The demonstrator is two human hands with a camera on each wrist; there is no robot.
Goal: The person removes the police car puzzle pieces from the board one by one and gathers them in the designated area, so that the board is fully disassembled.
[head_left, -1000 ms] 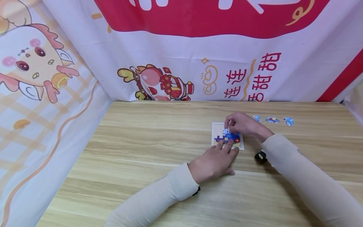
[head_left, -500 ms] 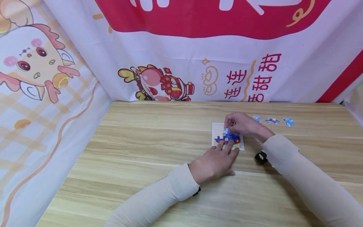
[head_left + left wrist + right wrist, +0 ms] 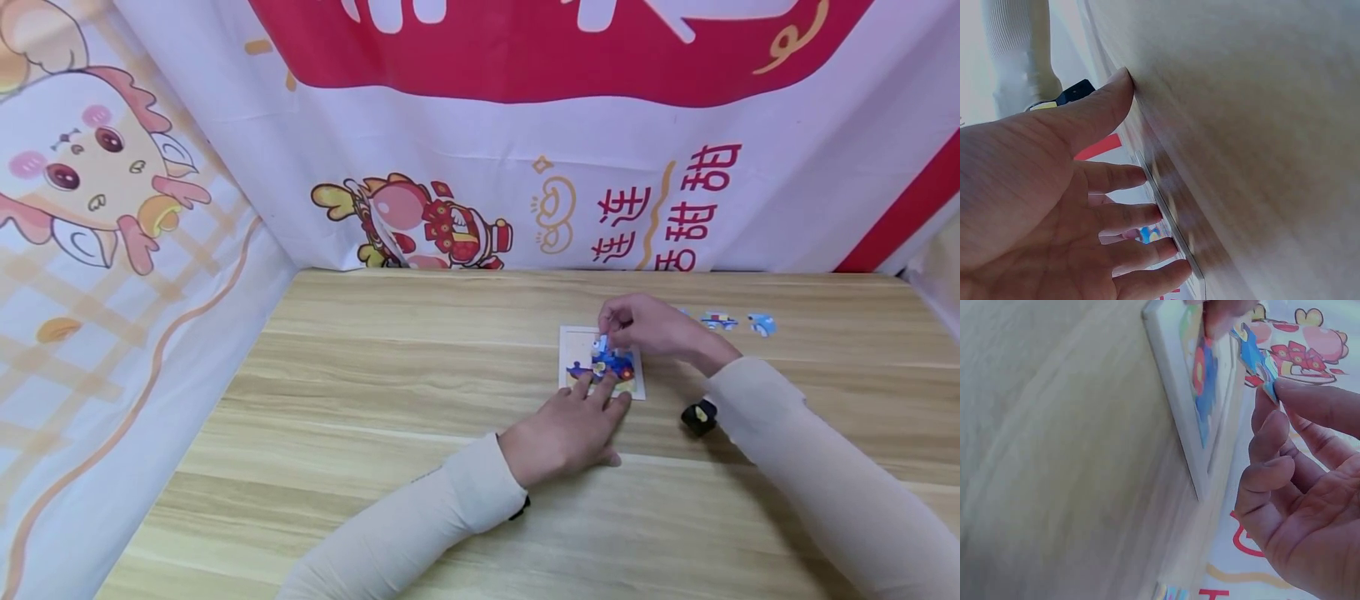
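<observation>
A small square jigsaw board (image 3: 576, 343) with a pale frame lies on the table, a blue and purple vehicle picture partly filled in on it. My left hand (image 3: 572, 435) rests on the board's near edge with fingers extended, and its thumb touches the tabletop in the left wrist view. Above the board's far right part is my right hand (image 3: 651, 327). Its thumb and index finger pinch a blue jigsaw piece (image 3: 1252, 355), held tilted over the board in the right wrist view. The right hand's other fingers are curled beside it.
Two loose jigsaw pieces, a multicoloured one (image 3: 720, 320) and a light blue one (image 3: 762, 324), lie right of the board. Another is mostly hidden behind the right hand. A printed curtain (image 3: 465, 133) hangs along the table's (image 3: 360, 350) back edge.
My right hand has shifted slightly to the right with the pinched jigsaw piece, now covering most of the nearest loose piece. The left hand has stayed in place.
</observation>
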